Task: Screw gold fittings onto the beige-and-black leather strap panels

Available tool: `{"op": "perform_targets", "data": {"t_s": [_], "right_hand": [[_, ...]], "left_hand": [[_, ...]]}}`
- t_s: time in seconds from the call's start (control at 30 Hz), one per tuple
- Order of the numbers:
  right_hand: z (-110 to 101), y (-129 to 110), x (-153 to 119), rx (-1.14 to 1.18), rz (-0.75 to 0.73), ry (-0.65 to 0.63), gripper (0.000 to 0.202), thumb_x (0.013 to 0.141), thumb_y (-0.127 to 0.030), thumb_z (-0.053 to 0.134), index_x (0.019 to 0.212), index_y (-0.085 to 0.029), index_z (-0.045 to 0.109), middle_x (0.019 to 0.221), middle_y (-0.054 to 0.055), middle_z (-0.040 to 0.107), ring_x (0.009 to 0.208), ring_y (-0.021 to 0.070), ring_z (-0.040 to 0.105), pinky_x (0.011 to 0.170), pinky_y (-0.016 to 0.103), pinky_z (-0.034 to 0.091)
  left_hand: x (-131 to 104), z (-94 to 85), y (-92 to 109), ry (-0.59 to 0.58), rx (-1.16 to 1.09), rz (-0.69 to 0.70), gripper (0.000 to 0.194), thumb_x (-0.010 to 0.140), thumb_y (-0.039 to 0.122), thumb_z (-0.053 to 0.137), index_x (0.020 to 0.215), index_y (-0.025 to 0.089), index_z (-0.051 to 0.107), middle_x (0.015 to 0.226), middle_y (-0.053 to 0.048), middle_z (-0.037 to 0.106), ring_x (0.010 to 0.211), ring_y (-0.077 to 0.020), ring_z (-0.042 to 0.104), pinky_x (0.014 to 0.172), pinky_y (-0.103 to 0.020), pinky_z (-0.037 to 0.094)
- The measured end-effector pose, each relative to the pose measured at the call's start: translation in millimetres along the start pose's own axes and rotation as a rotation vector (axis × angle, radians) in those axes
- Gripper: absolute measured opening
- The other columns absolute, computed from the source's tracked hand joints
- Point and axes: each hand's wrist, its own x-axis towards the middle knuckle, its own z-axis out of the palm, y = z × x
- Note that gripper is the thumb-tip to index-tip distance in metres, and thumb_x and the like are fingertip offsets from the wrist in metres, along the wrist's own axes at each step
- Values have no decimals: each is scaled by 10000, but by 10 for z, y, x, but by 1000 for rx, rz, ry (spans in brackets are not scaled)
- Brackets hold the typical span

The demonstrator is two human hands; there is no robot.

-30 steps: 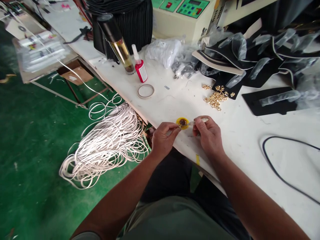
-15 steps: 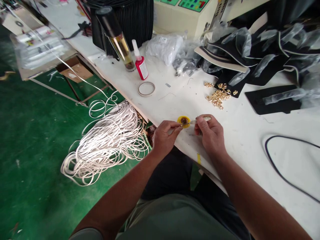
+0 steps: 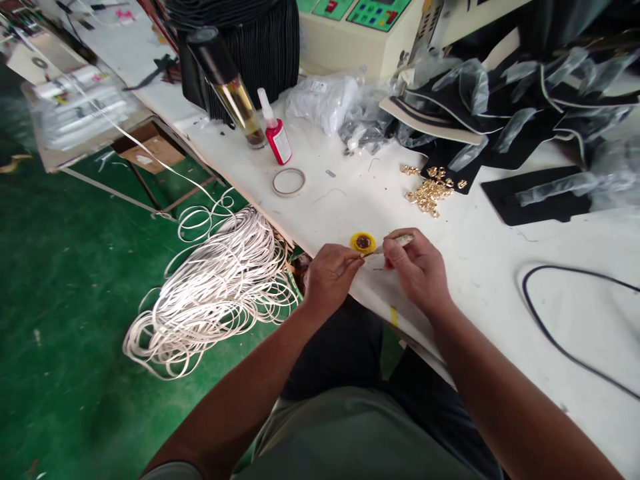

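Observation:
My left hand is closed at the table's front edge, its thumb and forefinger pinching a small gold metal piece mostly covered by the fingertips. My right hand grips a thin pointed tool with a pale, wrapped-looking handle. Its dark tip meets the gold piece at my left fingertips; whether it is a brush or an awl I cannot make out. Just beyond the fingertips sits a small round yellow dish with something dark brown inside. Farther off lies a heap of similar gold pieces.
A red bottle with a white nozzle stands near a tape roll and a tall black-capped bottle. Black strap parts in plastic lie at right, with a black cord. White cord is heaped on the left floor.
The tool's tip has shifted from over the yellow dish's edge to the gold piece just in front of it. My view has moved slightly; both hands keep their grips.

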Motion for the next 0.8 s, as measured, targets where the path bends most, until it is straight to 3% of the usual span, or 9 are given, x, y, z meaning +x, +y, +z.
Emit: {"op": "perform_targets", "data": {"t_s": [0.17,0.43,0.6,0.7,0.8], "right_hand": [[-53,137,91,416,241,136,300,918,-496,745,863,-214,662,687,-33,613,533,110,542,526,255,424],[-247,119,226,650,272,328,341,813,-476,839,779,-200,643,649,-36,588,515,93,500,494,237,395],[-400,138,305,698,256,395,350,798,-472,850,772,-191,643,650,-34,583,516,89,494,487,235,386],[-511,150,349,780,258,467,341,784,-458,854,791,-186,648,649,-42,560,508,83,481,475,232,384],[-610,170,390,869,270,512,337,766,-448,855,819,-188,646,652,-51,541,500,79,462,457,228,371]], "left_hand": [[-21,20,92,-66,29,68,32,955,212,738,963,213,769,909,-42,768,930,-196,685,857,-350,563],[23,75,209,-337,301,101,80,867,223,832,819,243,772,771,-8,735,889,-233,644,861,-420,469],[133,66,317,-301,445,96,181,838,196,839,989,218,743,760,1,674,807,-226,636,800,-403,470],[335,40,420,-270,419,163,146,910,206,754,1050,207,713,818,-11,670,816,-211,639,806,-374,495],[760,142,456,-332,414,184,151,973,240,667,1117,221,711,939,-27,713,914,-206,665,850,-347,513]]}}
